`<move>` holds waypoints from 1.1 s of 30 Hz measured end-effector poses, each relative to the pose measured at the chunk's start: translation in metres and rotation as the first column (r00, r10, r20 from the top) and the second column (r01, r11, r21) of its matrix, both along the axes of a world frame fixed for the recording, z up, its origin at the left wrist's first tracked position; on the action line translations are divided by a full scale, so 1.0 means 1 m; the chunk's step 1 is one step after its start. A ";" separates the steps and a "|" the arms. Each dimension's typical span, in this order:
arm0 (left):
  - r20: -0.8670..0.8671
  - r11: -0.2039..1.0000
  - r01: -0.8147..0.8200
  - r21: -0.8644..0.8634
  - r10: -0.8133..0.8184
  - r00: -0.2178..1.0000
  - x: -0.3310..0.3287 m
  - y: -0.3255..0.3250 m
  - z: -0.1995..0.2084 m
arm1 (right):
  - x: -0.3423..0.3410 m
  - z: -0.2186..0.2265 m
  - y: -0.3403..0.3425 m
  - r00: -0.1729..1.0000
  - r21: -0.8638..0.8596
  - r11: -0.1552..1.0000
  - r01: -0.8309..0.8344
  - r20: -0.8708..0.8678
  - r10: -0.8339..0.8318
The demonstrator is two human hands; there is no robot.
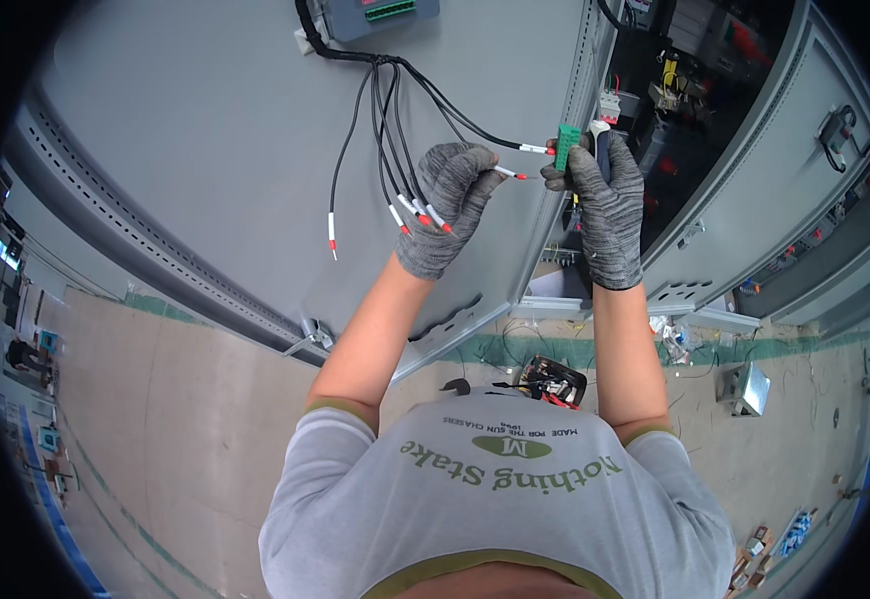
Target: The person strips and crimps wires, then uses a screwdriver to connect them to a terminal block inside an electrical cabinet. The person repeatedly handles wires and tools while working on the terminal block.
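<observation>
My gloved left hand pinches one black wire near its end, which has a white marker sleeve and a red ferrule. In my gloved right hand, a green plug-in terminal block sits between thumb and fingers. A tool with a dark and white handle, its kind unclear, is tucked in the same hand. Another wire with a white sleeve and red ferrule meets the block's left side. Several more labelled wires hang beside and across my left hand; one loose wire end dangles farther left.
The wires branch from a black harness below a grey device on the grey cabinet door. The open cabinet stands on the right. A tool box and a metal box are on the floor.
</observation>
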State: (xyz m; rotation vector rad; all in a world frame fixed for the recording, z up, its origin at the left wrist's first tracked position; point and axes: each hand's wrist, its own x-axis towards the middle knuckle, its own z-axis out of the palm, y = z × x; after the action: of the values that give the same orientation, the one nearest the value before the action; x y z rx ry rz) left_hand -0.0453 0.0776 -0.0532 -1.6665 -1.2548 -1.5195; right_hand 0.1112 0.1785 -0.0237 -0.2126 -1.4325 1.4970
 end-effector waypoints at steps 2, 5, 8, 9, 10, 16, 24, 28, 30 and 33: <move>-0.069 0.997 -0.077 -0.015 0.076 0.995 0.001 -0.003 0.004 | 0.001 0.004 -0.005 1.000 0.022 1.000 0.013 -0.003 -0.013; -0.134 0.984 -0.160 -0.075 0.149 0.980 0.002 -0.006 0.017 | 0.005 0.012 -0.009 0.996 0.079 0.994 0.070 0.053 -0.074; -0.088 0.980 -0.171 -0.097 0.163 0.983 -0.003 0.005 0.016 | 0.007 0.024 -0.013 0.979 0.085 0.990 0.116 0.157 -0.128; -0.088 0.978 -0.187 -0.096 0.179 0.980 -0.002 0.004 0.017 | 0.007 0.026 -0.014 0.971 0.077 0.989 0.128 0.194 -0.141; -0.089 0.975 -0.202 -0.093 0.194 0.977 0.000 0.004 0.019 | 0.007 0.026 -0.013 0.968 0.089 0.989 0.117 0.213 -0.134; 0.049 0.988 -0.148 -0.045 0.150 0.987 0.006 0.007 0.015 | -0.002 0.025 -0.015 0.981 -0.077 0.979 -0.190 -0.060 0.185; -0.002 0.955 -0.206 0.214 0.212 0.977 0.015 0.004 0.018 | -0.006 0.021 -0.004 0.972 -0.091 0.973 -0.210 -0.129 0.198; -0.218 0.937 -0.349 -0.021 0.336 0.916 0.008 0.005 0.056 | -0.004 0.015 0.003 0.989 0.065 0.989 -0.133 -0.061 0.137; -0.243 0.920 -0.342 -0.193 0.293 0.925 0.010 0.001 0.062 | -0.002 0.007 0.011 1.000 0.171 0.985 0.008 -0.004 -0.007; -0.307 0.873 -0.378 -0.309 0.284 0.908 0.006 -0.001 0.068 | -0.001 0.012 0.005 0.991 0.250 0.962 0.110 0.041 -0.124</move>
State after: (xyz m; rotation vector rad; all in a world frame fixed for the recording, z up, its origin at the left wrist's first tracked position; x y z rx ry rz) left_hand -0.0390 0.0768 0.0151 -1.6853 -1.6501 -0.8729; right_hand 0.1106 0.1830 -0.0117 -0.1834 -1.6085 1.2126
